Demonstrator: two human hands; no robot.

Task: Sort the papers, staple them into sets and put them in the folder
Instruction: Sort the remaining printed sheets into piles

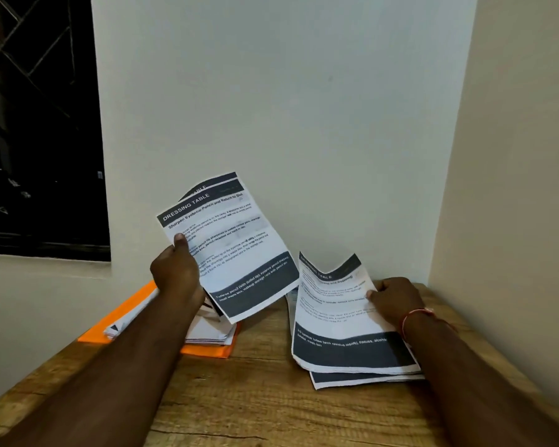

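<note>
My left hand (176, 273) grips a couple of printed sheets (232, 250) headed "DRESSING TABLE", held up in the air above the table, thumb on the front. My right hand (395, 301) pinches the right edge of the top sheet of a paper stack (339, 321) lying on the right of the table; that sheet curls upward at its far end. An orange folder (205, 350) lies flat at the left, with another pile of white papers (212, 332) on it, partly hidden behind my left arm. No stapler is in sight.
The wooden table (265, 398) sits in a corner, with a white wall behind and another close on the right. A dark window (39, 124) is at the upper left. A red thread is around my right wrist.
</note>
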